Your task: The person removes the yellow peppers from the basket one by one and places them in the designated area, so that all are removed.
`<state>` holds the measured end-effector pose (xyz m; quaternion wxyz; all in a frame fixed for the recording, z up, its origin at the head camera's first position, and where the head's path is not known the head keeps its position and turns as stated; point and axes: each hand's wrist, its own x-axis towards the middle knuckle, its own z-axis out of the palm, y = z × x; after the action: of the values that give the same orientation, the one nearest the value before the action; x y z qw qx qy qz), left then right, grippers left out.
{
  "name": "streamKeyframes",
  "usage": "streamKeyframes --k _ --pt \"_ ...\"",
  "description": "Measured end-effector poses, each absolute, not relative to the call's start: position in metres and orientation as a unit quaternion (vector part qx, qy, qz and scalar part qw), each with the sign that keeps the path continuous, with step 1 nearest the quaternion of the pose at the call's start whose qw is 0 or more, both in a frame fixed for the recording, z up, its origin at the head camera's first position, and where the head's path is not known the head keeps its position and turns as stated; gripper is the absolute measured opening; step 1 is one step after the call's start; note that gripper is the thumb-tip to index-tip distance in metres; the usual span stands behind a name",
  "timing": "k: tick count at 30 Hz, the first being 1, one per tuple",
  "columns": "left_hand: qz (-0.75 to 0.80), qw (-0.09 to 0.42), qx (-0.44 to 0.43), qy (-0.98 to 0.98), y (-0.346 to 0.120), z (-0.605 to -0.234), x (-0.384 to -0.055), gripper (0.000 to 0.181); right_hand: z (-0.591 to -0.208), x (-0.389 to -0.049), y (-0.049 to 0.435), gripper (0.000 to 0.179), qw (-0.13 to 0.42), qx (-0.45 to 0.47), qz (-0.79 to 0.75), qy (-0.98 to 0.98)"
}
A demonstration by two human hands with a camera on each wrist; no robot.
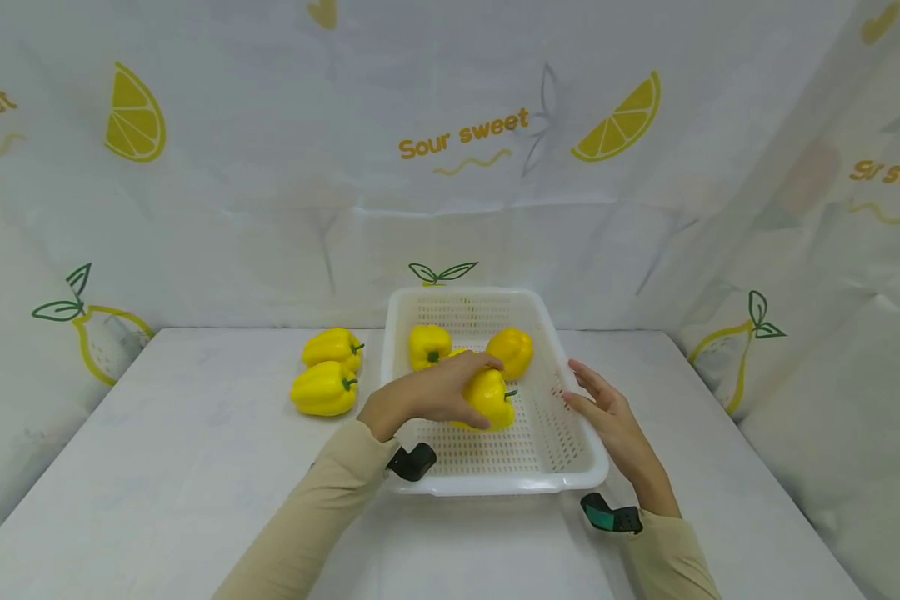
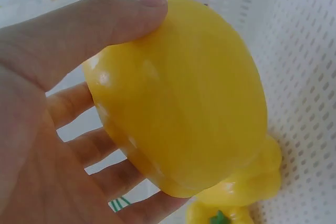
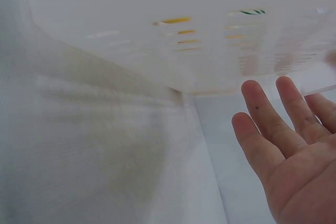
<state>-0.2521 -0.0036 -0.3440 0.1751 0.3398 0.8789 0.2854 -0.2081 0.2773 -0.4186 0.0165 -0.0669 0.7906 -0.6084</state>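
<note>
My left hand (image 1: 446, 392) holds a yellow bell pepper (image 1: 492, 402) over the white plastic basket (image 1: 495, 483). In the left wrist view the thumb lies on one side of this pepper and the fingers curl behind it. Inside the basket sit a yellow bell pepper (image 1: 429, 343) at the back left and another yellow bell pepper (image 1: 512, 352) to the right. Part of one more shows behind my left hand. My right hand (image 1: 617, 417) is at the basket's right rim, fingers extended along the outer wall in the right wrist view.
Left of the basket, two yellow bell peppers (image 1: 333, 348) (image 1: 324, 388) lie close together on the white tabletop (image 1: 195, 467). A white curtain (image 1: 270, 192) printed with lemons hangs behind and beside the table.
</note>
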Motion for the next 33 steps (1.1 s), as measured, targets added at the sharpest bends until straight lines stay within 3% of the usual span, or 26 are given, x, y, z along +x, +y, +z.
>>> streamKeyframes --k 33 --pt "0.391 0.03 0.295 0.871 -0.085 -0.334 -0.215 0.075 -0.416 -0.207 0.276 0.065 0.017 -0.067 -0.606 0.792"
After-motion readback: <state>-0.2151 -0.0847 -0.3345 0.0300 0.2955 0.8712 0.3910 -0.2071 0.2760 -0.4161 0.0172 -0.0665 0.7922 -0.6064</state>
